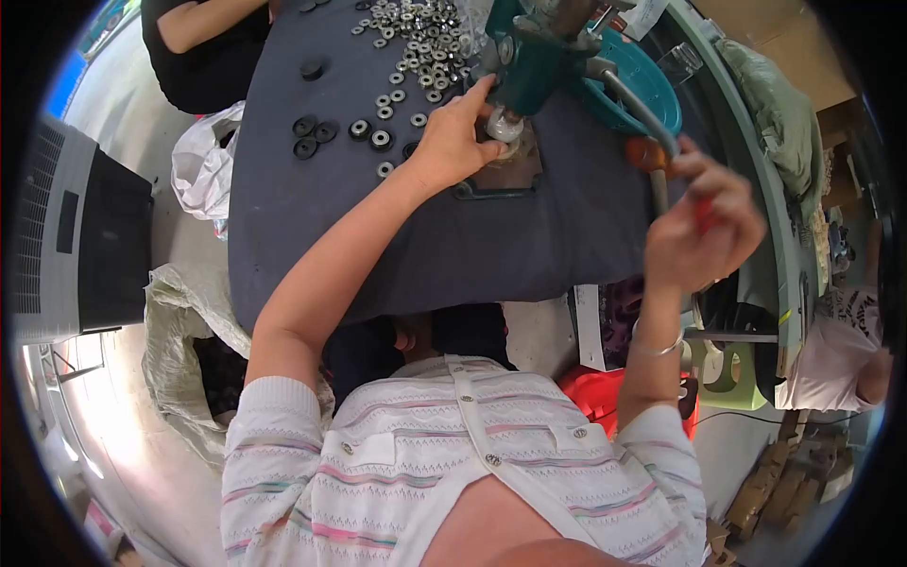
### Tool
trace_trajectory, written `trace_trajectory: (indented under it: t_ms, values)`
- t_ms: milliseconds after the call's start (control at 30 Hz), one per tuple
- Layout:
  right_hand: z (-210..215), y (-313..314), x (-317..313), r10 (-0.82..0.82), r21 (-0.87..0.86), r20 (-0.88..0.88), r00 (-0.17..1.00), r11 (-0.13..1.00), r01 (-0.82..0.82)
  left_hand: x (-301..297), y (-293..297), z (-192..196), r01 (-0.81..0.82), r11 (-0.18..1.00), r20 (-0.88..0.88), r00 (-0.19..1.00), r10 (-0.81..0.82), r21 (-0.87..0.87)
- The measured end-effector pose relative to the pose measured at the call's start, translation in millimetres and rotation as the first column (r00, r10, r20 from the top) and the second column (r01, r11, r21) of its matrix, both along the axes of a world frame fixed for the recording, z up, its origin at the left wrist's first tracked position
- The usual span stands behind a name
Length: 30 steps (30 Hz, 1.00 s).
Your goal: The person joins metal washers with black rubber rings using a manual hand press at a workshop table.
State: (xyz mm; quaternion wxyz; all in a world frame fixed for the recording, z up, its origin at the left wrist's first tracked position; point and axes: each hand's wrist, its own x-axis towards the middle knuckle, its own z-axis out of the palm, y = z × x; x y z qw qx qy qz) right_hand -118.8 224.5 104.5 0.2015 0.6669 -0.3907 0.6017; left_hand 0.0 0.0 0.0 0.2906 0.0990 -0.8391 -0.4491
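A dark green hand press (534, 71) stands at the far side of the grey-covered table, its rounded silver ram (504, 125) low over the base plate (515, 172). Around the ram, my left hand (453, 142) has its thumb and forefinger spread, the thumb tip close to the ram's foot. Whether a small part lies under the ram is hidden. My right hand (704, 227), smeared by motion, is closed round the end of the press's metal lever (642, 109). A bit of red shows between its fingers.
Many small metal rings (430, 57) lie heaped left of the press, with several black discs (305, 147) nearer. A teal basin (633, 85) stands behind the lever, and an orange-headed tool (645, 153) lies beside it. Another person's arm (203, 24) shows at far left.
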Motion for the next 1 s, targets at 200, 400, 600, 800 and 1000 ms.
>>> trace_trajectory:
  t_ms: [200, 400, 600, 800, 1000]
  values:
    - [122.8, -90.1, -23.3, -0.067, -0.098, 0.402, 0.913, 0.989, 0.115, 51.6, -6.5, 10.2, -0.113, 0.993, -0.064, 0.992, 0.111, -0.032]
    - [134.5, -164.8, -82.8, -0.149, -0.02, 0.439, 0.886, 0.984, 0.176, 259.6, -29.9, 47.2, -0.489, 0.862, -0.013, 0.871, 0.491, -0.132]
    - [139.5, -186.9, -78.5, -0.17, -0.038, 0.452, 0.876, 0.977, 0.21, 414.0, -20.4, 32.4, -0.656, 0.538, 0.195, 0.523, 0.829, -0.528]
    - [134.6, -190.8, -93.9, -0.109, -0.111, 0.416, 0.903, 0.979, 0.169, 267.1, -42.4, 35.7, -0.493, 0.787, 0.107, 0.819, 0.564, -0.371]
    - [132.8, -188.6, -98.1, -0.087, -0.063, 0.393, 0.916, 0.991, 0.121, 169.7, -103.3, -20.6, -0.422, 0.673, -0.026, 0.857, 0.514, -0.608]
